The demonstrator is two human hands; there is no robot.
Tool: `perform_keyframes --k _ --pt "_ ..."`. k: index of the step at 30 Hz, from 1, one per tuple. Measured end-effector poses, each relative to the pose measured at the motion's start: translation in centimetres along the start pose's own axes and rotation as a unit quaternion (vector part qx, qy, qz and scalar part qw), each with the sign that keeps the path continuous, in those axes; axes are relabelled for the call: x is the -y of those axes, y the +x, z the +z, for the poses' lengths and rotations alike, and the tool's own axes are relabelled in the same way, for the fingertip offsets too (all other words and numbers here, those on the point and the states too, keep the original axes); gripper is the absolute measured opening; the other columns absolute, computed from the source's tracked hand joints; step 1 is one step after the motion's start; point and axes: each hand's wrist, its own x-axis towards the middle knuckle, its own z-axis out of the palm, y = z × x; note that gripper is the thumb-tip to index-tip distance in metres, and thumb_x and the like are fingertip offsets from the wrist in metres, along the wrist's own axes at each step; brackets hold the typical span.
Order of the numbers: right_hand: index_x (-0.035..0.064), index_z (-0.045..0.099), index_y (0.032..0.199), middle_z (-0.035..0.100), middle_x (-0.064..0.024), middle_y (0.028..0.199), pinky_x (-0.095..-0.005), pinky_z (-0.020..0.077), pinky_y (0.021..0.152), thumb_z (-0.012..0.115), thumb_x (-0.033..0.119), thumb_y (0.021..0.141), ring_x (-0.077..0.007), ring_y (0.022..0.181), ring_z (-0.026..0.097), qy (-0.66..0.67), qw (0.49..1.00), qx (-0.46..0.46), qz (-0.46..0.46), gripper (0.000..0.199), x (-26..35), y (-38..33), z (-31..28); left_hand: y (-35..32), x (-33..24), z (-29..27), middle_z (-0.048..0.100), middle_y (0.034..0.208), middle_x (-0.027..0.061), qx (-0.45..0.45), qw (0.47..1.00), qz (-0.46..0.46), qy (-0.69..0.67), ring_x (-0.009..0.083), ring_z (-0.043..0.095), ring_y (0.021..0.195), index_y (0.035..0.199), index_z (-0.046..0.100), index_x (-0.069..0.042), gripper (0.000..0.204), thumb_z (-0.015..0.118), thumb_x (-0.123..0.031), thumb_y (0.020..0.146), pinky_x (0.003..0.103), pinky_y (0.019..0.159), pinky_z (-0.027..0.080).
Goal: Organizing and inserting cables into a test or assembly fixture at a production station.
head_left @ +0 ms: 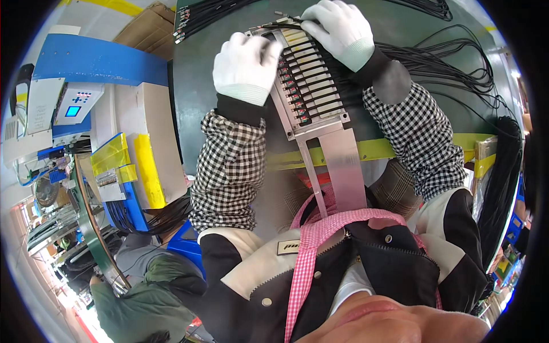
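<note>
A long metal fixture (pixel 309 86) lies on the bench, with several black cables (pixel 320 86) seated side by side in its slots. Small red and green cable ends (pixel 293 94) line up along its left side. My left hand (pixel 245 66), in a white glove, is beside the far left edge of the fixture; its fingers are bent and the thumb is blurred, so any hold is hidden. My right hand (pixel 341 33), also gloved, is at the far end with thumb and fingers closed on a black cable near the last slots.
Bundles of black cables lie at the back left (pixel 197 20) and right (pixel 452 63) of the green bench (pixel 200 126). To the left stands a blue and white machine (pixel 80 103) with a small lit screen. A person (pixel 143 291) sits at the lower left.
</note>
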Motion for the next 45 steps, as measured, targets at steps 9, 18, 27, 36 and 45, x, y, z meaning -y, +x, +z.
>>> perform_keyframes --k 9,18,27,36,45 --pt "0.0094 0.068 0.092 0.065 -0.0032 0.087 -0.0321 0.0493 0.071 0.067 0.021 0.081 -0.0233 0.073 0.06 0.034 0.988 -0.093 -0.121 0.016 1.7 0.2 -0.1 0.9 1.0 0.0 0.069 0.079 0.0051 0.071 0.814 -0.273 -0.507 0.0086 0.053 0.064 0.086 0.07 0.002 0.035 0.061 -0.031 0.091 0.02 0.06 0.043" --pt "0.0112 0.068 0.095 0.063 -0.0017 0.087 -0.0281 0.047 0.074 0.066 0.019 0.081 -0.0191 0.078 0.059 0.31 0.95 0.019 0.034 0.017 1.2 -0.6 -0.4 0.9 1.3 0.2 0.064 0.077 0.0072 0.054 0.911 -0.207 -0.353 0.0194 0.057 0.065 0.088 0.069 -0.003 0.026 0.062 -0.028 0.087 0.029 0.063 0.046" --pt "0.0136 0.068 0.099 0.06 -0.0002 0.086 -0.0289 0.0454 0.071 0.062 0.019 0.083 -0.0191 0.074 0.055 0.045 0.996 0.019 -0.071 0.017 0.5 -0.5 0.0 0.0 1.9 1.4 0.062 0.093 0.0083 -0.028 0.962 -0.198 -0.187 0.0266 0.062 0.075 0.094 0.065 -0.011 0.013 0.06 -0.018 0.085 0.034 0.07 0.051" --pt "0.0142 0.059 0.079 0.059 -0.0041 0.089 -0.0332 0.043 0.073 0.062 0.02 0.074 -0.0245 0.079 0.053 -0.005 0.997 -0.02 -0.079 0.008 0.1 -0.2 2.6 -0.1 1.4 1.4 0.058 0.091 0.0091 0.007 0.966 -0.181 -0.186 0.0292 0.063 0.078 0.097 0.063 -0.016 0.016 0.057 -0.012 0.083 0.038 0.071 0.052" --pt "0.0139 0.063 0.084 0.059 -0.0036 0.091 -0.0328 0.0427 0.072 0.061 0.019 0.077 -0.0251 0.081 0.054 0.075 0.992 0.003 -0.1 0.01 -1.5 -0.2 4.3 0.1 -0.7 -0.3 0.051 0.1 0.0108 0.115 0.99 -0.078 -0.02 0.028 0.059 0.078 0.104 0.067 -0.024 0.028 0.057 -0.011 0.081 0.039 0.07 0.054"
